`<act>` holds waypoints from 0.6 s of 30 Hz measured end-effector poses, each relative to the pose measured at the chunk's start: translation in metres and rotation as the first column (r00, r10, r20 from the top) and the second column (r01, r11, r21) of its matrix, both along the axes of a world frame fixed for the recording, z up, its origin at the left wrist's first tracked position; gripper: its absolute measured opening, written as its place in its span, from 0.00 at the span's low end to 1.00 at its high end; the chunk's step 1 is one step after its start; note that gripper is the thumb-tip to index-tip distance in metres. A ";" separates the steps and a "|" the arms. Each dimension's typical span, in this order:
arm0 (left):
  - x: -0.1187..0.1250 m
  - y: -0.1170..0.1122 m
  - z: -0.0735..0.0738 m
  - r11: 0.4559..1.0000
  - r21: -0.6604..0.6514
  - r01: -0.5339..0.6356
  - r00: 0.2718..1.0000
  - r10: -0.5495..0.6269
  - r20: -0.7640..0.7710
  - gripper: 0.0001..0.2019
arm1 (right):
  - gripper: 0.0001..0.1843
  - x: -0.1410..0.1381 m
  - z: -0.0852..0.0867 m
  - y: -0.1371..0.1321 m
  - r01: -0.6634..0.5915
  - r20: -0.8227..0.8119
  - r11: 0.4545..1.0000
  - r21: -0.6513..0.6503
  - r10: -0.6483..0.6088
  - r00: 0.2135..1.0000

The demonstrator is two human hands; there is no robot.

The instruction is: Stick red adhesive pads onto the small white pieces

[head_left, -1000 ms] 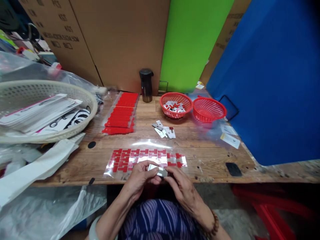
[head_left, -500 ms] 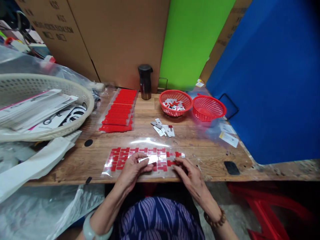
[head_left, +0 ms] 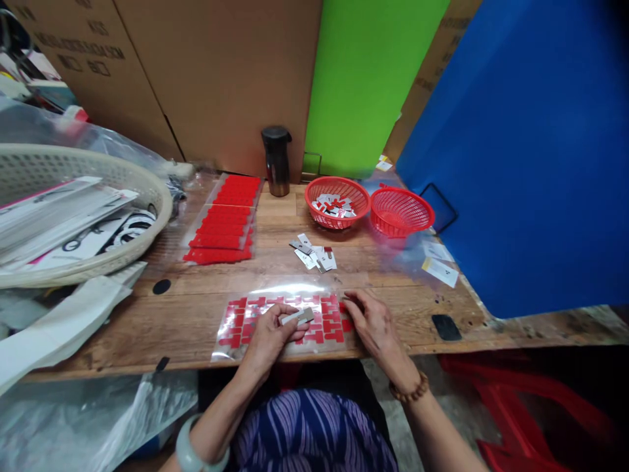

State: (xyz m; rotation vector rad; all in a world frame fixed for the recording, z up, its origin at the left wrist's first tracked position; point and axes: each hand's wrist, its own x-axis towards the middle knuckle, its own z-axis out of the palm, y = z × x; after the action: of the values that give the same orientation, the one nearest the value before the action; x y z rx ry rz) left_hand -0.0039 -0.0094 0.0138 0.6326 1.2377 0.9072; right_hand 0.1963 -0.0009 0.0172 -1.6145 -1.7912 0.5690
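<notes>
My left hand pinches a small flat metal piece with a white part, held above a clear sheet with red T-shaped stickers. The sheet lies along the table's front edge. At its right end is my right hand, thumb and forefinger closed at the sheet's edge beside red stickers. Those fingertips partly cover what they grip. Beyond the sheet lies a loose pile of small white and metal pieces.
A red basket holds small white and red pieces; another red basket stands beside it. Stacked red sticker sheets lie at the left back, near a dark flask. A large pale basket of printed cards fills the left.
The clear sheet has shifted right, its film edge now closer to my right hand. The metal piece in my left hand has tilted. The camera view has turned slightly.
</notes>
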 end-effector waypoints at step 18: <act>0.022 0.019 0.007 0.994 0.084 -0.068 0.996 0.063 0.056 0.13 | 0.09 -0.024 -0.010 0.009 0.026 0.050 1.000 0.016 -0.026 0.998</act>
State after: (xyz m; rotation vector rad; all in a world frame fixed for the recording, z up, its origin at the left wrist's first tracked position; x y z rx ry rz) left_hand 0.0183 0.0092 0.0208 0.6351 1.1825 1.0302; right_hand 0.1723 0.0086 0.0074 -1.6531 -1.8041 0.5060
